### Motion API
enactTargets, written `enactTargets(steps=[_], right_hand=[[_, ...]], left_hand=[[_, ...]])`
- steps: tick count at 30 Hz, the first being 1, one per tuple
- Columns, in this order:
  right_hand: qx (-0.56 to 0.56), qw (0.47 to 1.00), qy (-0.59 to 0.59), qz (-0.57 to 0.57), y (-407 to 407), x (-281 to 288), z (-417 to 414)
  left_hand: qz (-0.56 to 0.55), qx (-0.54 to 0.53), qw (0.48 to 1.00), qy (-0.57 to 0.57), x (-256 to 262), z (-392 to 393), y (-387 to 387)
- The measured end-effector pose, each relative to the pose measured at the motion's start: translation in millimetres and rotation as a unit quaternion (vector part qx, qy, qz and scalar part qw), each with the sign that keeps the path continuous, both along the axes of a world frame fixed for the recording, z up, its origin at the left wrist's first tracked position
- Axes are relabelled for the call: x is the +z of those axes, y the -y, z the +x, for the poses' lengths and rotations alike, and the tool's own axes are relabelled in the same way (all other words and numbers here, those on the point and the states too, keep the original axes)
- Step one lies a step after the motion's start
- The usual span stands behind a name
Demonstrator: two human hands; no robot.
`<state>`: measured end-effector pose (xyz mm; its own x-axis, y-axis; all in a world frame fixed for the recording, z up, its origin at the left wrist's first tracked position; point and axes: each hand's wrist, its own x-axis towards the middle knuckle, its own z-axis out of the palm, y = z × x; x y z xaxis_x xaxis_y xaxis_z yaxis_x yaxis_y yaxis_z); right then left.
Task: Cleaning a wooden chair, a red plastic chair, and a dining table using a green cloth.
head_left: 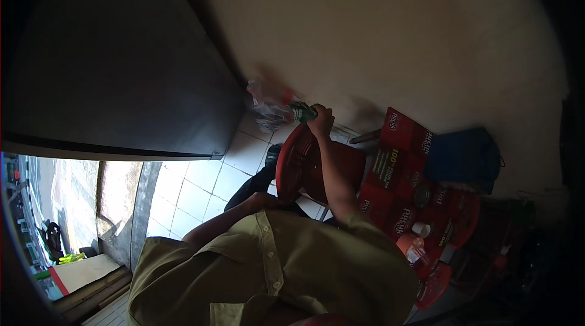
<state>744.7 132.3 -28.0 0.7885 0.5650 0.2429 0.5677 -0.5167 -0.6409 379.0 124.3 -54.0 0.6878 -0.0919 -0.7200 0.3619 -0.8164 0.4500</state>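
Observation:
My right hand [321, 119] is closed around a bunched green and white cloth [302, 112], held at the far end of a red plastic chair [292, 166]. The arm reaches across the chair, hiding part of its seat. At the chair's near end, my left hand [261, 201] is curled against the edge of the backrest and seems to grip it; its fingers are partly hidden. Just beyond the cloth, a clear plastic bag [270, 113] with some red in it lies in the corner by the wall.
To the right stands a table with a red printed cover [388, 175]. On it are a blue box [461, 159], a glass ashtray [422, 195], a white cup [421, 229] and an orange-topped container [409, 246]. A large dark panel [137, 74] rises at left above white floor tiles [196, 193].

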Motion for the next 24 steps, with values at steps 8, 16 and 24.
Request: enactTargets(steps=[8, 16, 24], right_hand=[[-0.11, 0.927, -0.357, -0.02, 43.5, -129.4, 73.5], [-0.196, 0.885, -0.422, 0.017, 15.3, -70.7, 20.1], [0.122, 0.96, 0.041, -0.25, -16.3, 57.5, -94.8]], left_hand=[[0.002, -0.018, 1.0, 0.012, 0.8, -5.1, -4.4], [-0.013, -0.002, 1.0, -0.016, -5.9, -10.3, -10.4], [-0.019, -0.015, 1.0, -0.012, -8.0, 42.3, 2.0]])
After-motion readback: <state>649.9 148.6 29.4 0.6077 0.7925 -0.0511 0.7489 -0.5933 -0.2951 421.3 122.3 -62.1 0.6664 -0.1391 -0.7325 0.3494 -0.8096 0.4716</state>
